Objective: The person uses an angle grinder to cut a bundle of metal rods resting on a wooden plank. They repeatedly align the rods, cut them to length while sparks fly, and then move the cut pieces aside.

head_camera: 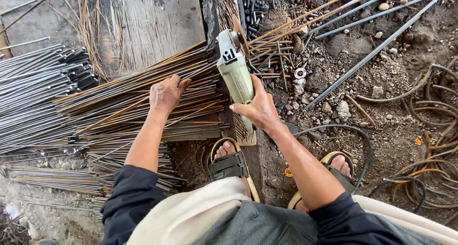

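Observation:
My right hand point(258, 109) grips the body of a pale green angle grinder point(234, 68), whose disc end points away from me at the ends of a bundle of thin rusty metal rods point(119, 109). My left hand point(166, 93) presses flat on top of that bundle, fingers spread over the rods just left of the grinder. The rods lie across a wooden block point(143, 21). The grinder's disc is mostly hidden behind its guard.
A pile of grey cut rods point(38, 71) lies at left, more rods point(57, 178) near my left knee. Long steel bars point(372, 16) run across gravel at top right. Coiled wire point(434, 130) and a black power cable point(353, 135) lie right. My sandalled feet point(231, 161) rest below.

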